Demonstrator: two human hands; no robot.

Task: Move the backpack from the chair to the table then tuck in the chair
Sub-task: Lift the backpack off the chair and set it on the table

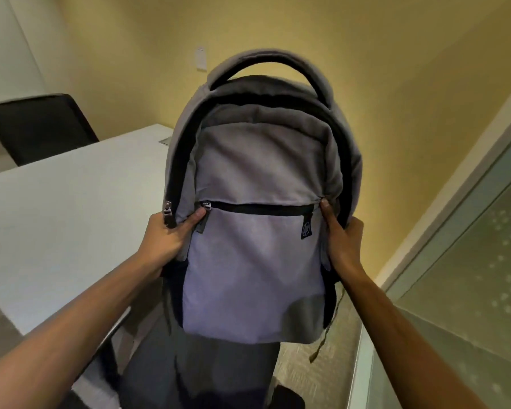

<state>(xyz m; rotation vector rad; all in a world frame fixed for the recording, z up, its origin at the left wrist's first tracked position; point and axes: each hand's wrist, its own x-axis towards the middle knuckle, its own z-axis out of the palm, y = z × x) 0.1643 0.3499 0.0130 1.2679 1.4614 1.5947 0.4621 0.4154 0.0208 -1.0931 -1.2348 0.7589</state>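
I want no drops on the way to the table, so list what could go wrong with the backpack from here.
1. The left hand and right hand pinch only the fabric sides of the backpack; that grip could slip.
2. A loose strap dangles below the bag and may snag the table edge.
3. The bag blocks the view ahead, so placement may be misjudged.

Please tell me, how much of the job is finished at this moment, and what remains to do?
Done: the backpack is lifted and held up in the air. In hand: the left hand and right hand grip its two sides, beside the white table, which it does not yet rest on. Left: set it on the table, then tuck in the chair. The black chair behind the table may not be the one.
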